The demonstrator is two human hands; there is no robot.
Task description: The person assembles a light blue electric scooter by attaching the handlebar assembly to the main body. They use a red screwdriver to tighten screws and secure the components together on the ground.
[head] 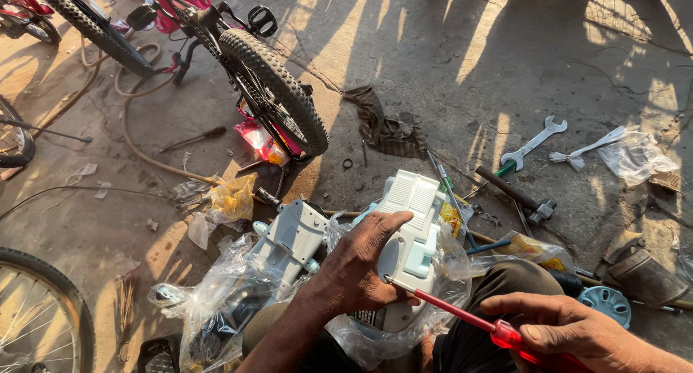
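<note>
A pale plastic toy body lies on my lap in clear wrapping; my left hand clamps its side. My right hand grips a red-handled screwdriver, tip seemingly touching the toy.

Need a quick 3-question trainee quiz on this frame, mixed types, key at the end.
1. True or false: the left hand rests on the pale blue-and-white plastic toy part.
2. Which tool does the right hand hold? A) silver open-ended spanner B) red-handled screwdriver C) hammer
3. Fill in: the silver open-ended spanner lies on the concrete ______.

Key: 1 true; 2 B; 3 floor. The screwdriver tip meets the toy part beside the left thumb. The wooden-handled hammer lies untouched nearby.
</note>
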